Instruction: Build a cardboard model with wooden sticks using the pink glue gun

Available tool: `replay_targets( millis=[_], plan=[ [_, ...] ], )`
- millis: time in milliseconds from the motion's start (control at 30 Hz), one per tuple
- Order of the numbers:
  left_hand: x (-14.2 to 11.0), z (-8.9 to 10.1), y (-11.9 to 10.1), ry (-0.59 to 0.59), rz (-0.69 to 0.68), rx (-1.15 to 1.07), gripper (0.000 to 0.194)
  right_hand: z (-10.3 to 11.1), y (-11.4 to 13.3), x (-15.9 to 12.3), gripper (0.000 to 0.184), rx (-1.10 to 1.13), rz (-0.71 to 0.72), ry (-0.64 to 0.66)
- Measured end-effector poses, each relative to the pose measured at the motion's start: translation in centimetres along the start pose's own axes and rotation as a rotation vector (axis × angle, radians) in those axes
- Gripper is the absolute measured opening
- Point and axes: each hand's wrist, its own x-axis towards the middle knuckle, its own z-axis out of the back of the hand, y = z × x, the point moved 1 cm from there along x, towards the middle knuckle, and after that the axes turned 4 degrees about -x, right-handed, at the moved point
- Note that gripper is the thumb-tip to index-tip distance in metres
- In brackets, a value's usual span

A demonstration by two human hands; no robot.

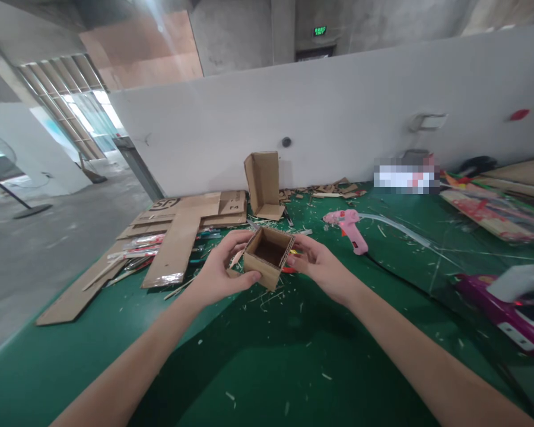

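Between my hands is a small square cardboard box point(263, 271) with its top open, tilted so that its dark inside shows. My left hand point(226, 267) grips its left side, thumb on the near wall and fingers behind. On the opposite side, my right hand point(314, 258) has its curled fingers against the right wall. Beyond the box, a taller folded cardboard piece point(266, 181) stands upright near the wall. To the right, a pink hot glue gun point(349, 228) rests on the green table point(267, 367) with a clear glue stick in its back.
Flat cardboard sheets point(178, 231) and wooden sticks point(104, 274) lie at the left. Cardboard scraps point(338, 190) line the wall point(338, 118). A black cord point(400, 279) runs rightward toward a purple-and-white device point(507, 308). Packaged materials point(493, 213) sit at the far right.
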Motion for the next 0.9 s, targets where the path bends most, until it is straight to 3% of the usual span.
replay_targets(
  millis=[267, 600, 800, 900],
  plan=[
    [-0.4, -0.3, 1.1, -0.111, 0.101, 0.000, 0.059, 0.0, -0.5, 0.2, 0.028, -0.202, -0.034, -0.216],
    [-0.2, -0.2, 1.0, -0.100, 0.164, 0.022, 0.060, -0.8, -1.7, 0.6, 0.026, -0.221, -0.027, -0.270],
    [-0.2, -0.4, 0.1, -0.036, 0.256, 0.127, 0.077, -1.1, -2.5, 0.6, 0.023, -0.370, -0.035, -0.270],
    [-0.3, -0.9, -0.1, -0.047, 0.255, 0.188, 0.074, -1.3, -2.3, 0.4, 0.026, -0.452, -0.047, -0.286]
  ],
)
